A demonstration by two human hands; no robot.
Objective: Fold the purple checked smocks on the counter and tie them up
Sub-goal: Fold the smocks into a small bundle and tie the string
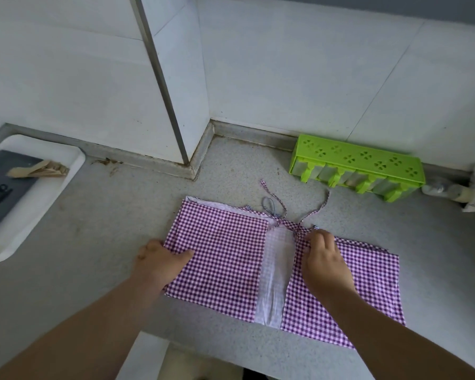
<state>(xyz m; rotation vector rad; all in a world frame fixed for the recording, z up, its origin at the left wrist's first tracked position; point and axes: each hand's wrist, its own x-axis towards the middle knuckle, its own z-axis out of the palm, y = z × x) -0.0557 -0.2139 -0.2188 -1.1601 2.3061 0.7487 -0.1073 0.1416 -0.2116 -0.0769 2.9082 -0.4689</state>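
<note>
- Smock point(225, 256), purple checked, is pinched at its left edge by the left hand point(159, 259), thumb on top of the cloth and fingers curled under the edge.
- Its right flap is gripped near the top by the right hand point(324, 256), fingers curled onto the fabric.
- It is spread flat on the grey counter point(93, 270), both sides folded inward, a pale strip left between them.
- Ties point(277, 204) are trailed loosely behind it.
- A green rack point(359, 157) is set against the wall; a white tray point(66, 171) is placed far left.

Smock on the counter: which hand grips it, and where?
Both: left hand pinches the smock at its left edge; right hand grips the top edge near the ties.
</note>
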